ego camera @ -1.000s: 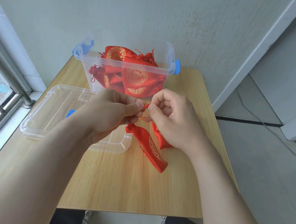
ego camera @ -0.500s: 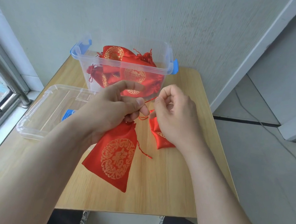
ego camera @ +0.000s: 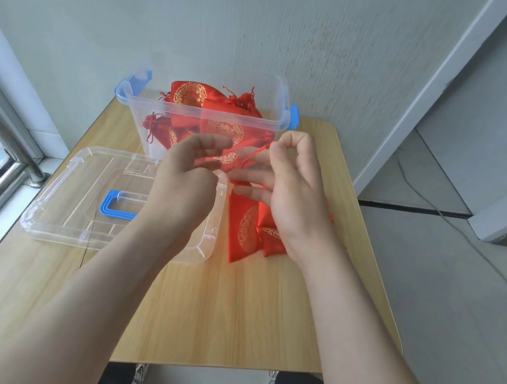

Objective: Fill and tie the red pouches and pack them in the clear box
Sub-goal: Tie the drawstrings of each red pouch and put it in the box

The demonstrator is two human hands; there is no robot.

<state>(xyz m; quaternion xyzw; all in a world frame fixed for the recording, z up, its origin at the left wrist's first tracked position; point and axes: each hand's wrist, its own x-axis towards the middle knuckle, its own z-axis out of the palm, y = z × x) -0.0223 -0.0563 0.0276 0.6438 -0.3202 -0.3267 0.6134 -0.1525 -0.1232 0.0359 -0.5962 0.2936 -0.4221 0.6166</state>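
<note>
View from a head-worn camera, looking down at a person's two bare forearms reaching over a small wooden table [ego camera: 217,313] set against a pale wall. The right hand [ego camera: 296,193] pinches a thin red drawstring [ego camera: 251,157] between thumb and forefinger, its other fingers stretched out towards the left. The left hand [ego camera: 184,184] is raised just beside it, fingers loosely bent and blurred; whether it grips anything cannot be told. Between and below the two hands is a red pouch [ego camera: 242,222] with a gold round pattern, its gathered neck up by the fingers and its lower end at the table. A second red pouch [ego camera: 273,241] lies flat on the table, partly under the right wrist. Behind the hands, at the table's far edge, stands the clear box [ego camera: 204,114] with blue latches [ego camera: 294,116]. It is open and holds a heap of filled red pouches [ego camera: 190,93]. To the left, the box's clear lid [ego camera: 66,200] lies flat on the table, its blue handle [ego camera: 113,208] showing. A metal window rail [ego camera: 8,134] runs along the far left edge
</note>
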